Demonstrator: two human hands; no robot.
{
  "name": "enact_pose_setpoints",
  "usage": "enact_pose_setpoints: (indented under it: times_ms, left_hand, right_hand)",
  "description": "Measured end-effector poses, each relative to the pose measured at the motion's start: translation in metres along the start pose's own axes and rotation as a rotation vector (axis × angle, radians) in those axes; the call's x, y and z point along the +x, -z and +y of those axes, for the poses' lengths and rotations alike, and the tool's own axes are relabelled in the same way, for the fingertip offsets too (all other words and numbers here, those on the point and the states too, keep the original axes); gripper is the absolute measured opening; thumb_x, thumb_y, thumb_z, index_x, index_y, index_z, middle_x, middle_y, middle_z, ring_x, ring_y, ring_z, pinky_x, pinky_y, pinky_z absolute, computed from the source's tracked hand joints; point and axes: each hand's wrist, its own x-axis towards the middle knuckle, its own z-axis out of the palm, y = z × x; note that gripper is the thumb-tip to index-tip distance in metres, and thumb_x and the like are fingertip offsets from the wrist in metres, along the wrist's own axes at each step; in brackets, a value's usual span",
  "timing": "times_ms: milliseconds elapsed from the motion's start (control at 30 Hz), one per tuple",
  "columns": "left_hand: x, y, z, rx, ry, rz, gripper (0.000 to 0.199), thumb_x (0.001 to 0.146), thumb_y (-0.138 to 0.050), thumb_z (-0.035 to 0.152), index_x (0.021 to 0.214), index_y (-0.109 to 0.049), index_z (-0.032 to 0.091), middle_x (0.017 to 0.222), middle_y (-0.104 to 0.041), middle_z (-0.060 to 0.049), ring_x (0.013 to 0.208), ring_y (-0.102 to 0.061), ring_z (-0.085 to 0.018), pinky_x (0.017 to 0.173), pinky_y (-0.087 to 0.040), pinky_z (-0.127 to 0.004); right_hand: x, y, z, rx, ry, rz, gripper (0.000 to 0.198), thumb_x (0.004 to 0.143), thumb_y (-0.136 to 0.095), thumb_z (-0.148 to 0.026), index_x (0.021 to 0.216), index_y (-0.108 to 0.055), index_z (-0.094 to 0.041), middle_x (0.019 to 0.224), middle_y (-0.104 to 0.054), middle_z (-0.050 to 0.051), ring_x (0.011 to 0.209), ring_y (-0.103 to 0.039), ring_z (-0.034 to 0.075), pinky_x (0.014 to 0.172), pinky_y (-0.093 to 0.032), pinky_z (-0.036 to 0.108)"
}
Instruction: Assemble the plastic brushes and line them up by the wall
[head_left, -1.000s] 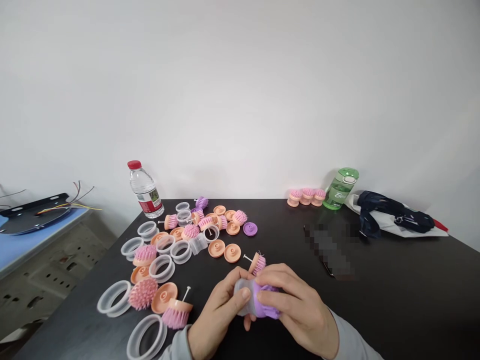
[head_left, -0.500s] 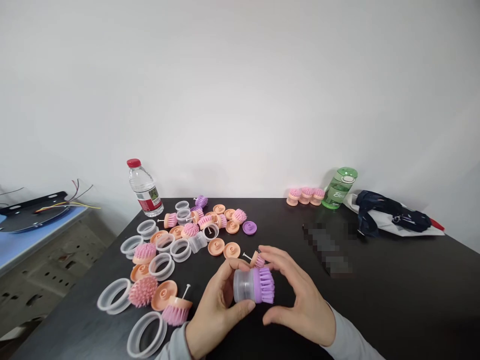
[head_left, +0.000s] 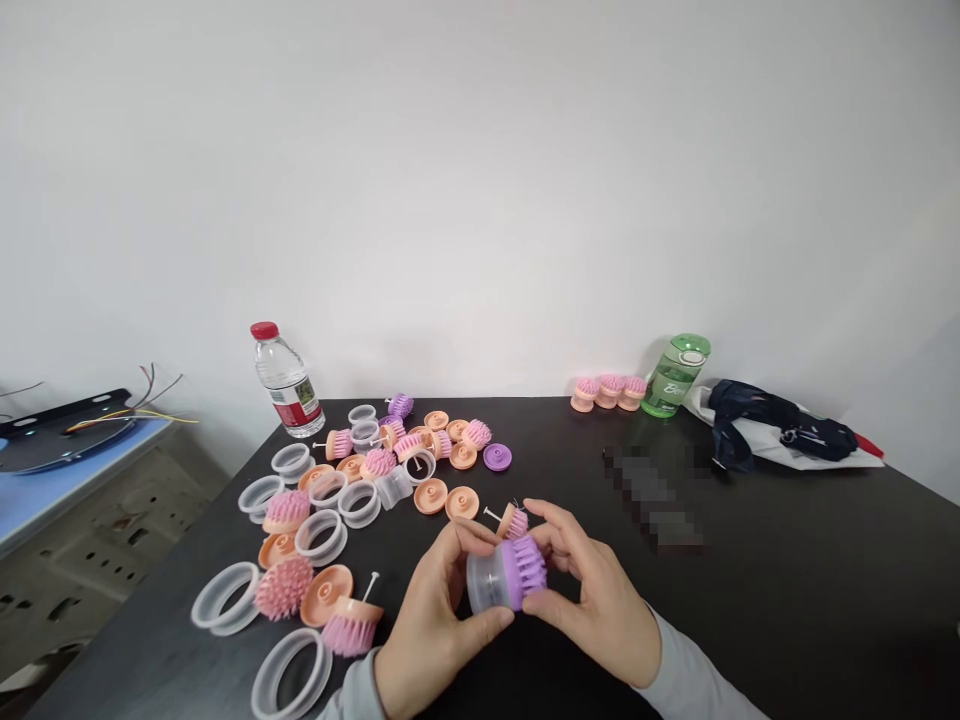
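One clear cup (head_left: 486,584) clasped by left grip (head_left: 442,622) | beside it, purple brush (head_left: 529,566) pinched by right grip (head_left: 600,600)! | Light, soft-bristled, probably; best held by base (head_left: 512,576)

Head view, single: worn viewpoint set behind and above the left grip (head_left: 431,630) and the right grip (head_left: 604,605), near both, facing forward and down. Field covers the worktop (head_left: 559,465) around and beyond both grips, with wall (head_left: 480,200) past its far edge.
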Motion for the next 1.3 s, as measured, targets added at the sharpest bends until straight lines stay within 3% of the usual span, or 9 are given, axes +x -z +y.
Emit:
enact_pose_setpoints:
  times_ms: [133, 233, 467, 533, 633, 767, 900, 1100, 1300]
  left_hand:
    - [-0.003, -0.002, -0.001, 0.512, -0.29, -0.027, 0.028, 0.078, -0.066, 0.006, 0.096, -0.052, 0.022, 0.105, -0.063, -0.006, 0.095, -0.062, -0.021, 0.081, -0.051, -0.035]
    - [-0.003, -0.004, 0.004, 0.808, -0.567, -0.021, 0.023, 0.084, -0.055, 0.001, 0.094, -0.055, 0.022, 0.101, -0.071, -0.006, 0.095, -0.065, -0.02, 0.084, -0.051, -0.036]
    - [-0.01, -0.005, 0.005, 1.008, -0.984, -0.01, 0.021, 0.092, -0.052, 0.006, 0.1, -0.064, 0.02, 0.088, -0.079, 0.001, 0.085, -0.072, -0.012, 0.093, -0.048, -0.026]
    - [-0.008, -0.004, 0.004, 0.97, -0.957, 0.029, 0.023, 0.093, -0.048, 0.007, 0.102, -0.064, 0.021, 0.093, -0.077, -0.002, 0.093, -0.069, -0.015, 0.093, -0.05, -0.03]
    - [-0.003, 0.0, 0.003, 0.876, -0.645, 0.113, 0.034, 0.086, -0.048, 0.0, 0.11, -0.058, 0.021, 0.103, -0.069, -0.008, 0.099, -0.064, -0.02, 0.085, -0.054, -0.033]
    - [0.0, 0.006, 0.001, 0.729, -0.328, 0.141, 0.055, 0.074, -0.055, -0.005, 0.12, -0.048, 0.025, 0.114, -0.06, -0.01, 0.111, -0.059, -0.026, 0.093, -0.053, -0.044]
    - [-0.002, 0.005, 0.002, 0.658, -0.303, 0.069, 0.059, 0.073, -0.057, -0.003, 0.121, -0.044, 0.029, 0.114, -0.058, -0.009, 0.11, -0.059, -0.028, 0.092, -0.054, -0.046]
    - [-0.002, 0.001, 0.0, 0.75, -0.414, 0.051, 0.061, 0.072, -0.048, -0.008, 0.123, -0.048, 0.026, 0.106, -0.056, -0.007, 0.096, -0.058, -0.023, 0.082, -0.055, -0.038]
    - [-0.004, 0.0, -0.004, 0.772, -0.444, 0.064, 0.06, 0.074, -0.048, -0.006, 0.125, -0.051, 0.024, 0.102, -0.056, -0.006, 0.093, -0.058, -0.022, 0.079, -0.055, -0.035]
  right_hand:
    - [0.003, -0.005, 0.01, 0.117, -0.284, -0.041, 0.034, 0.09, -0.058, -0.044, 0.114, -0.052, -0.021, 0.067, -0.06, -0.005, 0.051, -0.062, 0.013, 0.049, -0.053, 0.025]
    - [0.007, -0.009, 0.019, 0.32, -0.503, -0.06, 0.042, 0.085, -0.059, -0.057, 0.101, -0.051, -0.019, 0.053, -0.057, -0.007, 0.036, -0.057, 0.012, 0.032, -0.046, 0.019]
    - [0.009, -0.02, 0.018, 0.672, -0.805, -0.207, 0.053, 0.078, -0.057, -0.068, 0.094, -0.051, -0.018, 0.041, -0.056, -0.005, 0.025, -0.046, 0.01, 0.021, -0.036, 0.014]
    - [0.008, -0.021, 0.018, 0.677, -0.794, -0.21, 0.062, 0.08, -0.048, -0.074, 0.103, -0.052, -0.016, 0.043, -0.059, -0.002, 0.026, -0.049, 0.011, 0.023, -0.038, 0.015]
    - [0.008, -0.018, 0.019, 0.535, -0.662, -0.171, 0.073, 0.084, -0.033, -0.079, 0.117, -0.049, -0.016, 0.051, -0.064, 0.002, 0.032, -0.055, 0.013, 0.028, -0.041, 0.018]
    - [0.007, -0.011, 0.017, 0.074, -0.311, -0.015, 0.065, 0.071, -0.076, -0.05, 0.124, -0.052, -0.022, 0.084, -0.068, 0.004, 0.064, -0.065, 0.018, 0.047, -0.051, 0.024]
    - [0.006, -0.011, 0.008, -0.104, -0.075, 0.036, 0.067, 0.065, -0.081, -0.026, 0.126, -0.055, -0.026, 0.122, -0.062, 0.009, 0.103, -0.061, 0.025, 0.074, -0.054, 0.033]
    - [0.006, -0.018, 0.011, -0.046, -0.157, 0.038, 0.029, 0.07, -0.078, -0.029, 0.093, -0.063, -0.021, 0.075, -0.064, -0.003, 0.064, -0.055, 0.015, 0.058, -0.043, 0.025]
    - [0.005, -0.02, 0.016, 0.002, -0.134, 0.037, 0.036, 0.076, -0.074, -0.05, 0.089, -0.06, -0.019, 0.068, -0.06, -0.003, 0.059, -0.051, 0.013, 0.055, -0.041, 0.024]
